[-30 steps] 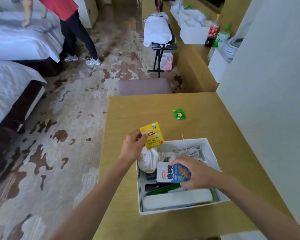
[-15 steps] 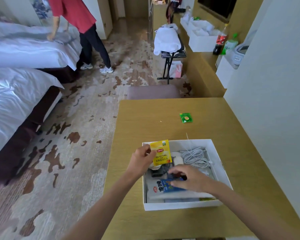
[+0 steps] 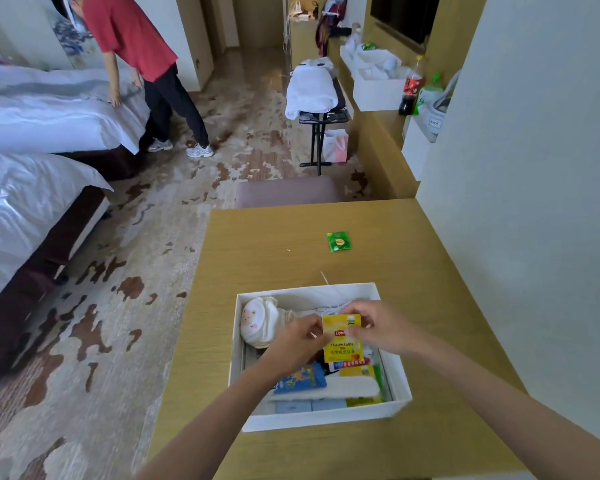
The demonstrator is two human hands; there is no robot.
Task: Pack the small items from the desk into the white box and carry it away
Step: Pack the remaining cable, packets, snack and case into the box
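Two hands over one white box [image 3: 319,420]. Left hand [image 3: 298,341] pinches the left edge of one yellow tea sachet [image 3: 344,342], fingers curled. Right hand [image 3: 383,325] pinches its top right corner, fingers curled too. Sachet hangs upright between the hands, above the box's middle. Box sits open-topped on the desk [image 3: 274,258], directly below the hands.

Inside:
- one pale rolled cloth [image 3: 258,322], just left of the left hand
- one white cable [image 3: 329,308], behind the right hand, mostly hidden
- one blue packet [image 3: 303,380], under the left wrist
- more underneath, can't tell what

One green sachet [image 3: 339,241] lies flat on the desk, well beyond both hands and apart from the box. One person in red [image 3: 132,32] far beyond the left hand, hand on a bed [image 3: 49,112].
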